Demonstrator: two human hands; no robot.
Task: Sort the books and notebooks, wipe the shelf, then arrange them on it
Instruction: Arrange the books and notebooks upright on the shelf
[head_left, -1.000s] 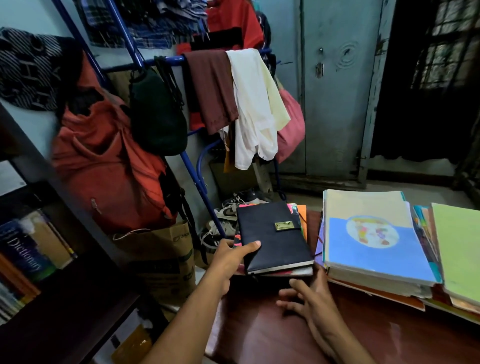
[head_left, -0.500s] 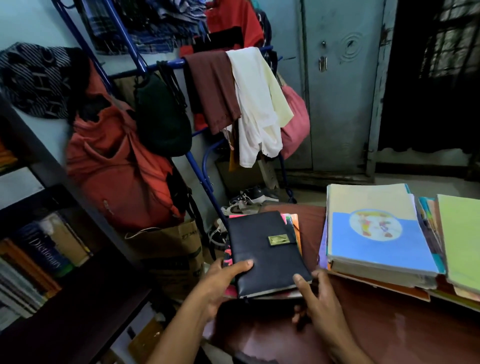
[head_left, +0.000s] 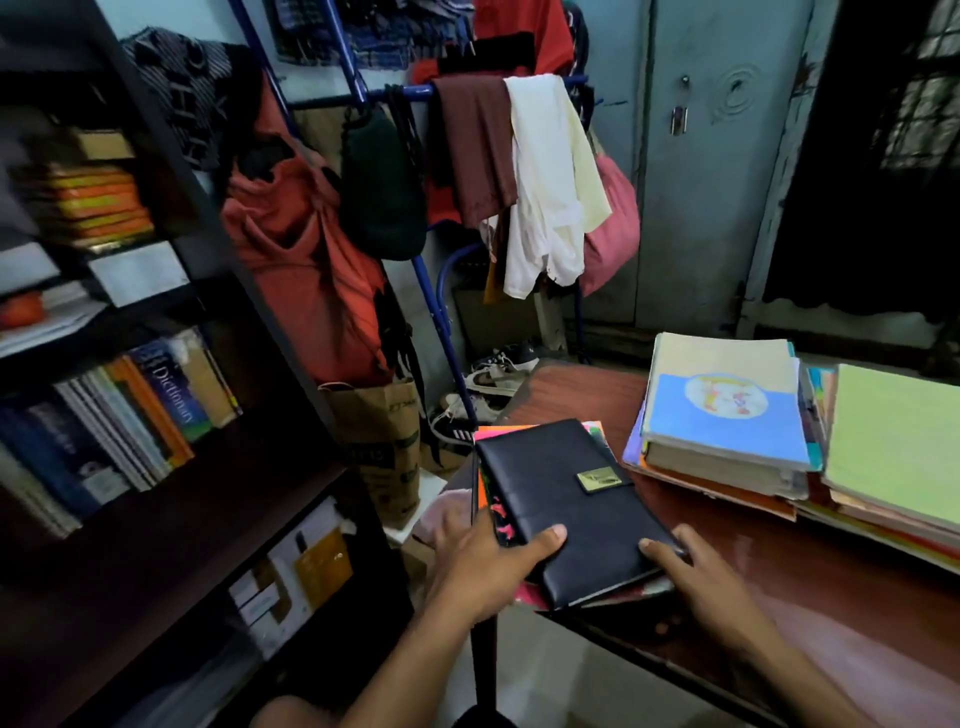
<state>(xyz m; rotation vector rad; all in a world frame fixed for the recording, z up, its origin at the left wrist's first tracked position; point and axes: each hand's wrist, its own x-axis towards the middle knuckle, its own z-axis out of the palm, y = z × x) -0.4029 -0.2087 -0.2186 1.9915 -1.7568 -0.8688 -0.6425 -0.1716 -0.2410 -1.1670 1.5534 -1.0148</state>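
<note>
A black diary with a gold clasp tops a small pile of colourful notebooks at the left corner of the brown table. My left hand grips the pile's near left side, thumb on the black cover. My right hand grips the pile's near right corner, its fingertips on the diary's edge. Two taller stacks lie further right: one topped by a blue and cream book, one by a green cover. The dark shelf stands at the left.
The shelf holds a row of books with a Dictionary and orange books above. A blue clothes rack with hanging clothes, a paper bag and shoes fill the floor between shelf and table.
Both hands closed on the small pile and drew it toward the table's near left corner. My view has turned left, showing more of the shelf.
</note>
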